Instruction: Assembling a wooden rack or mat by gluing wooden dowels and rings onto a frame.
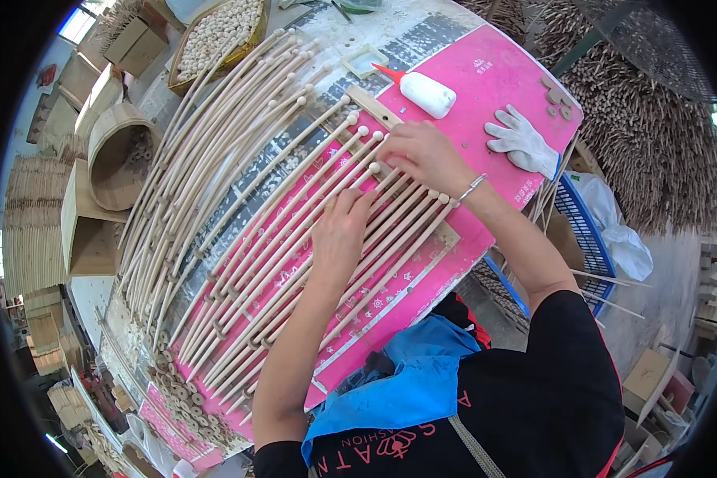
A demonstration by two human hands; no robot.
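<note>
Long thin wooden sticks (287,231) with round ball tips lie side by side across a pink printed mat. My right hand (424,153) is closed at the tip end of the sticks, its fingers bent around a stick beside a wooden ball (374,168). Lower and to the left, my left hand (342,227) reaches over the same row with its fingers curled down onto a stick; part of its grip is hidden. Just beyond my right hand, a flat wooden bar (372,106) with a hole lies against the tips.
A white glue bottle (428,95) with a red nozzle and a white glove (523,140) lie on the mat. Wooden balls fill a basket (260,32) at the far left. Wooden rings (185,402) are heaped near the sticks' lower ends. A blue crate (585,227) stands right.
</note>
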